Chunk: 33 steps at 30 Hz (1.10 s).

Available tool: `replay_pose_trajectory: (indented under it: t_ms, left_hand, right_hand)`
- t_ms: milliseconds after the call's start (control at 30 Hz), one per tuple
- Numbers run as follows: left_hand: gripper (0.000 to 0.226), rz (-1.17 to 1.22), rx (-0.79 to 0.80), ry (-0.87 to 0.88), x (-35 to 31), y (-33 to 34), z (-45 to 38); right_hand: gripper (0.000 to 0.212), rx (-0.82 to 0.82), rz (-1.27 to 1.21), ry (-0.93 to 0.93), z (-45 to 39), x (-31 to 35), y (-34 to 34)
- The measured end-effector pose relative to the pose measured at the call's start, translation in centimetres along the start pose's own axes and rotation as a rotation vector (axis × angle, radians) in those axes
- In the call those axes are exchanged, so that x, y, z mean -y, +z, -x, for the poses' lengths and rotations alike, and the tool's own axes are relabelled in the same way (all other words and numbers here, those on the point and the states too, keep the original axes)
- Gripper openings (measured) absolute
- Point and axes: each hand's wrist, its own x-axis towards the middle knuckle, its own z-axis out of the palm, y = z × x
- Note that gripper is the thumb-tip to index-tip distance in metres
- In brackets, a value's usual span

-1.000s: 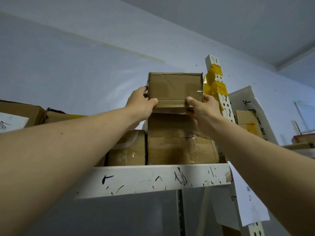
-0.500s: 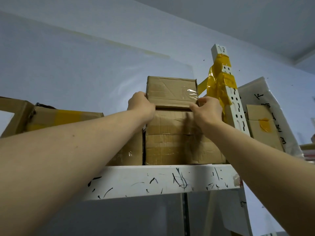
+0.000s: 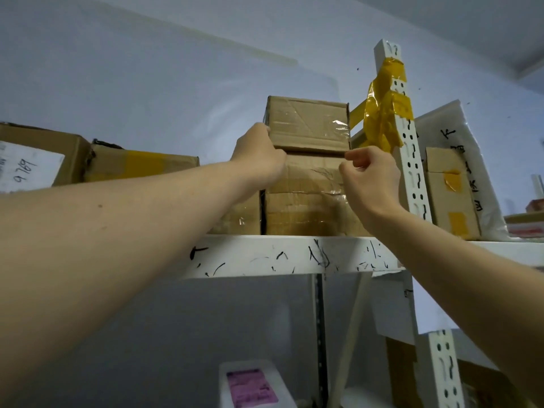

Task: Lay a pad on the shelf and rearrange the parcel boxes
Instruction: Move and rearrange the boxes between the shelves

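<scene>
Right hand: the right hand (image 3: pixel 371 178) is nearest to us. Its fingers are curled in and hold nothing. It sits just beside the lower right corner of the small brown cardboard box (image 3: pixel 308 125), and I cannot tell if a fingertip touches it.
Left hand: the left hand (image 3: pixel 259 156) rests on the lower left corner of the small box. Its fingers are hidden behind the hand, so I cannot tell how they lie.
Small box: it is straight ahead and a bit above both hands, between them. Its long side runs left to right. The left hand is the closer one.
What it sits on: the small box is on top of a bigger brown taped cardboard box (image 3: pixel 306 201).
Shelf: the white metal shelf with black scribbles (image 3: pixel 265 254) holds the stack. More brown boxes stand to the left, touching or just beside it.
Post: a white post wrapped in yellow tape (image 3: pixel 394 113) stands right of the stack.
Pad: I see no pad.
</scene>
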Motion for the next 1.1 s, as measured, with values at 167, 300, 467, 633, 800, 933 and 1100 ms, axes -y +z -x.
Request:
replay_pose_trajectory:
  t_ms: [167, 300, 467, 633, 800, 933, 1100]
  left_hand:
    - [0.038, -0.226, -0.079, 0.321, 1.1, -1.7, 4.3]
    - [0.027, -0.293, -0.113, 0.65, 3.5, -2.5, 9.9]
    - [0.024, -0.37, 0.074, 0.834, 8.8, -2.2, 16.9]
    - [0.018, -0.32, 0.158, 0.507, 15.5, -1.0, 22.3]
    - [0.015, -0.223, 0.203, -0.111, 21.3, 0.9, 25.6]
    - [0.016, -0.163, 0.185, -0.501, 24.1, 2.2, 26.5]
    - [0.013, -0.099, 0.178, -0.69, 25.8, 2.8, 27.4]
  right_hand:
    - [0.007, 0.039, -0.017, -0.175, 5.5, 1.1, -0.3]
    - [0.006, 0.024, -0.005, -0.306, 10.7, 1.1, -0.8]
    - [0.012, 0.097, 0.0, -0.395, 16.9, 0.4, -2.3]
    - [0.023, 0.262, 0.078, -0.28, 23.3, -2.5, -2.7]
    - [0.075, 0.56, 0.305, 0.193, 28.9, -6.5, 0.1]
    - [0.138, 0.652, 0.48, 0.444, 32.1, -8.5, 3.5]
    - [0.147, 0.586, 0.48, 0.634, 33.9, -8.5, 6.2]
